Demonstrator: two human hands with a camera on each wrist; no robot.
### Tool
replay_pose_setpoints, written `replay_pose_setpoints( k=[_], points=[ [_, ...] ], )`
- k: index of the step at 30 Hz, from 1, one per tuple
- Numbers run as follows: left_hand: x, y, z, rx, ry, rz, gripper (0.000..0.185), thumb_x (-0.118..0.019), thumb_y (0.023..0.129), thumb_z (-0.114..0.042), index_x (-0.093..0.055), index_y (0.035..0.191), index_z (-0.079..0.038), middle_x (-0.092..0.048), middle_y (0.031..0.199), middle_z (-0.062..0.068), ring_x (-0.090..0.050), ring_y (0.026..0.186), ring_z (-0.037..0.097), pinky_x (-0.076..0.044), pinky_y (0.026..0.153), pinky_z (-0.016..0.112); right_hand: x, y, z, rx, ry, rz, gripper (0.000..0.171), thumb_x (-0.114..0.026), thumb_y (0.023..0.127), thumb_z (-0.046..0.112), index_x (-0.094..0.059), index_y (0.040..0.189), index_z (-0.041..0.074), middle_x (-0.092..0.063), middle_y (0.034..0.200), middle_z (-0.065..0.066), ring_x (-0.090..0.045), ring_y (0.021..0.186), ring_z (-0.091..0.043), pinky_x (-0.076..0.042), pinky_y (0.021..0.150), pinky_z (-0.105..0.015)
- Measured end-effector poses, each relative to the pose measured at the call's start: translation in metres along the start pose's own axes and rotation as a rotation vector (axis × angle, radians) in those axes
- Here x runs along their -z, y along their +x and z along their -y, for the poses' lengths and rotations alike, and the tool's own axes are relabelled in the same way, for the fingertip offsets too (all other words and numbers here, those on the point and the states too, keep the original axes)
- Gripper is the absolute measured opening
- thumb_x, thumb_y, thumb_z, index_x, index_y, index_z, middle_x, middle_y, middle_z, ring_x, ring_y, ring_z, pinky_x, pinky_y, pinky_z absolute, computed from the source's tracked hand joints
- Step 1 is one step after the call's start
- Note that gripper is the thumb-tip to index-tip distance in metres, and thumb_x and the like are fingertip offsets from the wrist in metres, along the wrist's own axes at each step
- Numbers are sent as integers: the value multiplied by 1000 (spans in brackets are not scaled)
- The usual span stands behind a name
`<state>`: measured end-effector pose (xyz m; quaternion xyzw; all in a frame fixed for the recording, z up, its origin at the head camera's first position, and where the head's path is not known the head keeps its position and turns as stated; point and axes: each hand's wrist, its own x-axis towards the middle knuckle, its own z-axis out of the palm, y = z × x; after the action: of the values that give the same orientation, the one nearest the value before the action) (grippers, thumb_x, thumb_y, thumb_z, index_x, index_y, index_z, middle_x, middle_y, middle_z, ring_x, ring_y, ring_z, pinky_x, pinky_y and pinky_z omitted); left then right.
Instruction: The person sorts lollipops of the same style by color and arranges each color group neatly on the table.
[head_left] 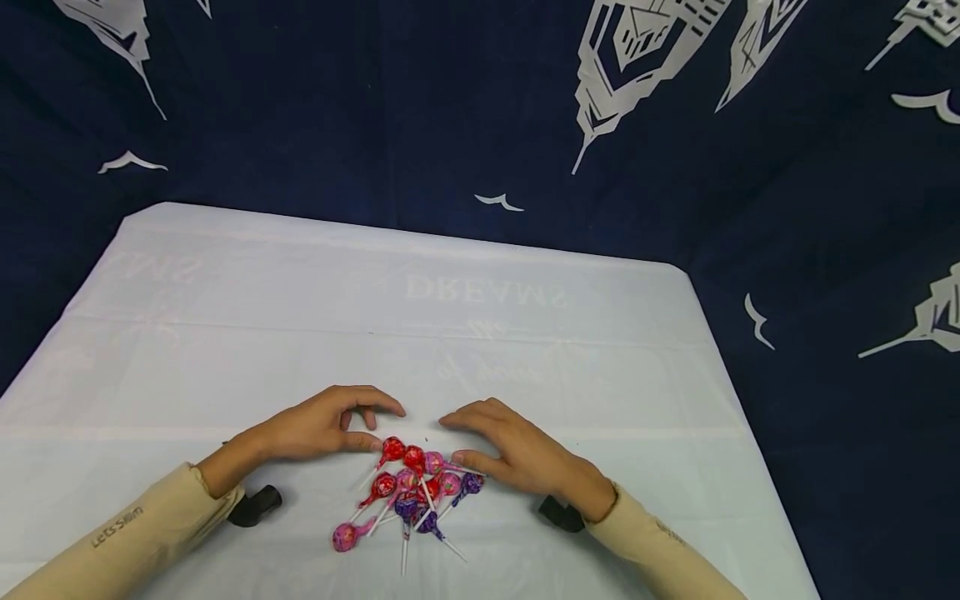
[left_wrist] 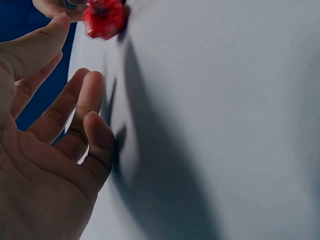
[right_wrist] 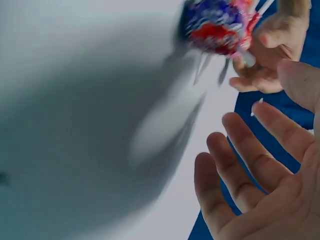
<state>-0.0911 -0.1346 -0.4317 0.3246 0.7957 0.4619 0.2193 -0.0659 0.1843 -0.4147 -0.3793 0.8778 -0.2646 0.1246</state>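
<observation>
We see a small pile of wrapped lollipops (head_left: 407, 480) on the near half of the white desk (head_left: 600, 375), a little left of its middle, with red, pink and purple heads crowded together and sticks crossing. One pink lollipop (head_left: 345, 537) lies at the pile's near left edge, and a purple one (head_left: 473, 482) at its right edge.

Our left hand (head_left: 322, 425) curves round the far left side, fingers loosely bent, thumb well apart from them, holding nothing; the thumb tip is just beside a red lollipop (head_left: 392, 448), and we cannot tell whether they touch. Our right hand (head_left: 517, 446) mirrors it at the far right, fingers relaxed and parted, also without a hold, its thumb near the pile.

We judge this to be a step of framing the pile between both hands, with none gripped. A pick from here would call for lowering thumb and forefinger onto one head or stick and pinching without dragging its neighbours.
</observation>
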Motion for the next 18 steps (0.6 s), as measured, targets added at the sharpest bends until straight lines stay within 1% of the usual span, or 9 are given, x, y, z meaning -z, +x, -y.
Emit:
replay_pose_setpoints(
  k=[3,6,8,11,14,18],
  points=[
    [-4,-1,3,8,-43,24,34,-73,92,-20,-66,126,-17,-67,116,2,-58,87,12,-43,65,23,0,3,0,14,91,27,39,-62,100,36,-61,135,20,-60,134,12,-52,126,-8,-43,107,-35],
    [-6,0,5,6,-71,44,30,-71,94,-19,-67,124,-18,-68,114,0,-58,86,10,-43,69,25,0,5,-1,8,200,39,32,-66,98,28,-65,129,18,-64,129,11,-58,120,-10,-47,101,-35],
    [-8,1,5,4,-90,55,28,-70,95,-18,-68,122,-17,-68,112,-1,-59,86,10,-44,74,26,0,7,-1,-13,278,47,29,-68,97,22,-67,125,18,-65,126,10,-60,116,-13,-50,98,-33],
    [-10,2,5,6,-113,71,27,-69,95,-16,-69,121,-16,-68,109,-2,-59,84,10,-45,77,27,-3,9,-1,-23,375,51,25,-70,95,16,-69,120,17,-68,122,6,-63,112,-18,-53,93,-31],
    [-12,3,5,8,-127,83,26,-69,95,-16,-69,121,-16,-68,103,-1,-59,82,10,-44,79,28,-7,11,-2,-36,423,56,24,-71,94,12,-70,117,16,-70,119,4,-64,109,-20,-54,91,-30],
    [-14,3,5,19,-128,88,25,-69,95,-18,-69,120,-17,-68,101,-1,-58,81,9,-44,79,28,-12,15,-1,-38,408,74,23,-71,94,14,-70,117,17,-70,119,6,-63,105,-18,-53,89,-29]
  ],
)
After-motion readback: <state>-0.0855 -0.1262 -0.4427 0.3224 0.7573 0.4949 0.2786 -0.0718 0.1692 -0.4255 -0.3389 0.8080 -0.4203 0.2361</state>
